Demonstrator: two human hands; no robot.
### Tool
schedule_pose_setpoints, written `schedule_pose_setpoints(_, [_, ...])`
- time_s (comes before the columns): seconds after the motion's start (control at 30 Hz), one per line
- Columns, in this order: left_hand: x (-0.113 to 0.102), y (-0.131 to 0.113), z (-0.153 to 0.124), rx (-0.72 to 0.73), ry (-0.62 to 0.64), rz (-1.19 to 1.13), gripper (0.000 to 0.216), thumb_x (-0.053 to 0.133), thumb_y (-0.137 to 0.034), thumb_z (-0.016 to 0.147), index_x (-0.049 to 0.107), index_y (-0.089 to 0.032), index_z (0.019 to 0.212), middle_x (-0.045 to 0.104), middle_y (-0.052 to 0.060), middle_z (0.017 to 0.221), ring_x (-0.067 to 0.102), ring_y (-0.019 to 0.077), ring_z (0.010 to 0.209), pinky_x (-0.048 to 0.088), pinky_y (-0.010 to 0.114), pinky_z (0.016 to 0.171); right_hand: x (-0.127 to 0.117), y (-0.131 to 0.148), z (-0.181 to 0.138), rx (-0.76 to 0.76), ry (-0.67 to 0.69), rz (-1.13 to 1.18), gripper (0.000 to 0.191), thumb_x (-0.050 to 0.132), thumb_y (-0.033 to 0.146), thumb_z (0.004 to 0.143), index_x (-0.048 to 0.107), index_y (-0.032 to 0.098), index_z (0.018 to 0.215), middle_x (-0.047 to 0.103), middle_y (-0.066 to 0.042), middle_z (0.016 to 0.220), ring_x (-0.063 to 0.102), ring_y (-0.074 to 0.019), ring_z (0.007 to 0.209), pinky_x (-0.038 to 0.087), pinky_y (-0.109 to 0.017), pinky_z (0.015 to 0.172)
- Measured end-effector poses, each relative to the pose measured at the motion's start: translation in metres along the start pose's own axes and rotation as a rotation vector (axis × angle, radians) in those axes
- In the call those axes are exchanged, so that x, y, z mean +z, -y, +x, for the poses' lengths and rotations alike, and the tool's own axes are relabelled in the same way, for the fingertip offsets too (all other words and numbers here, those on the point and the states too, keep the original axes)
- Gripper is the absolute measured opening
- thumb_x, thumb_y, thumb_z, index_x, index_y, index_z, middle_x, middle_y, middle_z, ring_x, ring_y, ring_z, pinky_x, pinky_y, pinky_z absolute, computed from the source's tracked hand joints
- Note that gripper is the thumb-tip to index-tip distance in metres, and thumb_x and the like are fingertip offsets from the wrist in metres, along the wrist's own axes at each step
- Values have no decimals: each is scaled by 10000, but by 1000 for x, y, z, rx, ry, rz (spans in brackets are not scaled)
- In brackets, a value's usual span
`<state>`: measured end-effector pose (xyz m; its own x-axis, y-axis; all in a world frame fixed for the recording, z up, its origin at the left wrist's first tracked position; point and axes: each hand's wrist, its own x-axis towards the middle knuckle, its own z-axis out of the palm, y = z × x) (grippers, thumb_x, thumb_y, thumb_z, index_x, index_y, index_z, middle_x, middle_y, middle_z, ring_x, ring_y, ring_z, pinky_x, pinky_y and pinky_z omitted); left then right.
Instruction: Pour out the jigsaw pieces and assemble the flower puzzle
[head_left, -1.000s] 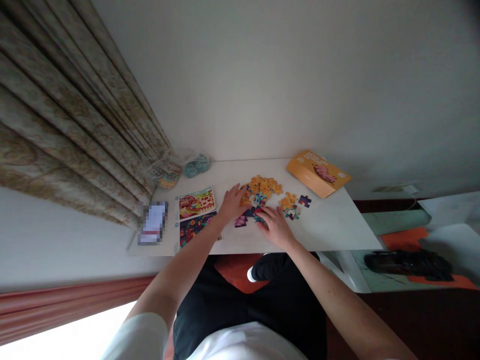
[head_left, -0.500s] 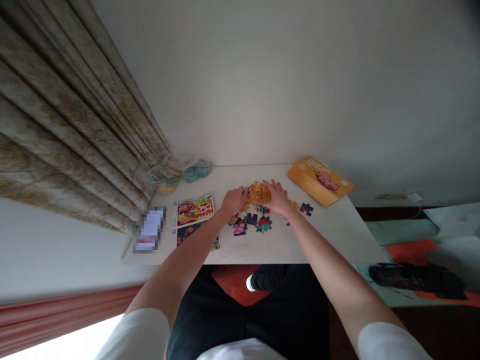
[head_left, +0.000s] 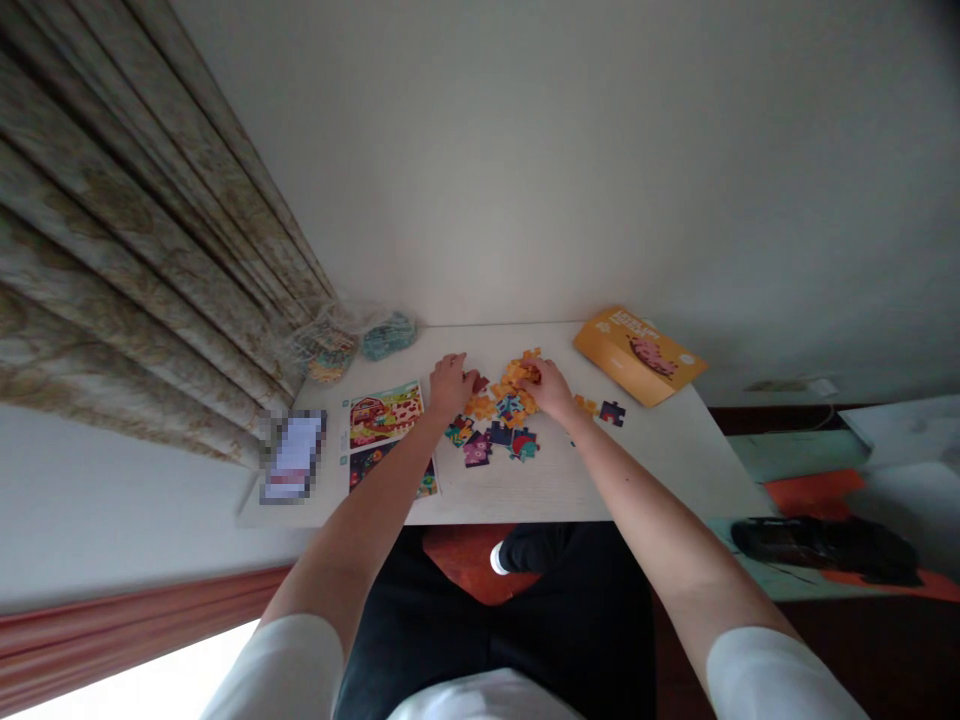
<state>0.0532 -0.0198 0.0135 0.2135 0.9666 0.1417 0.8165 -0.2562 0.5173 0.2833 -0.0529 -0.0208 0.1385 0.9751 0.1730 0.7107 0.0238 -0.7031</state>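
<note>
A loose heap of jigsaw puzzle pieces (head_left: 517, 405) lies mid-table, many with orange backs up and others printed side up. My left hand (head_left: 448, 388) is at the heap's left edge, its fingers apart, with the thumb close to a dark red puzzle piece (head_left: 481, 383). At the upper right of the heap, my right hand (head_left: 553, 392) has its fingers curled around a puzzle piece (head_left: 532, 374), partly covered by the fingers. Nearer to me lie a pink-purple piece (head_left: 477, 450) and a dark blue piece (head_left: 500, 434). Another dark piece (head_left: 613, 412) sits right of my right wrist.
A picture sheet (head_left: 386, 415) lies left, partly under my left forearm. Beyond it are a blurred phone (head_left: 294, 455) and clear bags of pieces (head_left: 330, 350) (head_left: 388, 336). An orange box (head_left: 640, 355) stands at the back right, near the wall.
My hands have drawn apart from around the heap, the left moving left and opening. My right hand's fingers have curled in, and more of the pieces show between the hands.
</note>
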Motion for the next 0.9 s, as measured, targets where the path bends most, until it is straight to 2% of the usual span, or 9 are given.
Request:
schedule_pose_setpoints(0.07, [7,-11,-11,195,2,70,459,608,-347,983,601,-190,1414,600,157,1457,551,301,1356,394,459,1165,2,-7,2,48,-86,137,274,693,299,834,721,230,1097,684,-63,1023,660,-215,883,552,-388,880])
schedule_pose_setpoints(0.13, [15,-24,-22,324,106,118,567,650,-460,959,560,-208,1459,596,147,1466,551,310,1359,380,469,1182,2,-10,3,88,-140,262,242,683,333,823,718,216,1031,710,-64,985,658,-206,825,558,-379,833])
schedule_pose_setpoints(0.27, [28,-46,-35,355,234,202,801,748,-579,865,498,-169,1506,565,186,1482,541,363,1360,388,489,1170,-6,-12,4,135,-201,417,314,702,457,783,704,195,956,731,-70,905,647,-202,762,550,-350,748])
schedule_pose_setpoints(0.43, [29,-48,-34,331,224,151,499,768,-401,882,656,-156,1302,661,159,1263,624,329,1211,454,454,1094,-13,-11,4,260,-220,505,474,735,586,713,678,187,963,716,-61,861,659,-206,767,540,-322,686])
schedule_pose_setpoints(0.53, [31,-41,-32,314,211,-7,427,754,-267,883,664,-186,1293,660,125,1279,628,283,1203,487,422,1074,-11,-11,7,343,-213,527,523,719,617,722,664,180,1003,705,-54,836,664,-206,740,534,-318,662])
schedule_pose_setpoints(0.6, [34,-37,-30,274,212,-140,358,712,-191,899,685,-195,1256,681,102,1263,657,240,1156,514,379,1043,-11,-11,9,342,-248,462,505,683,623,763,661,177,998,712,-69,860,667,-209,756,534,-324,682])
schedule_pose_setpoints(0.7, [35,-34,-24,131,192,-282,247,637,-170,955,721,-177,1187,747,85,1138,707,204,1028,541,330,977,-15,-10,11,241,-263,271,421,619,579,846,670,183,979,729,-91,905,669,-220,805,536,-349,769])
schedule_pose_setpoints(0.83, [29,-34,-9,-91,85,-289,373,581,-222,1004,634,-181,1371,767,83,1116,713,213,1042,537,339,972,-29,-6,11,126,-91,-22,333,543,442,942,699,173,1061,744,-123,973,678,-247,869,525,-382,846])
schedule_pose_setpoints(0.9, [24,-35,-5,-71,69,-216,428,566,-204,998,591,-168,1424,723,119,1257,678,227,1162,506,361,1040,-38,-2,8,112,17,-205,339,520,405,975,715,180,1138,743,-154,1064,684,-285,964,517,-422,886])
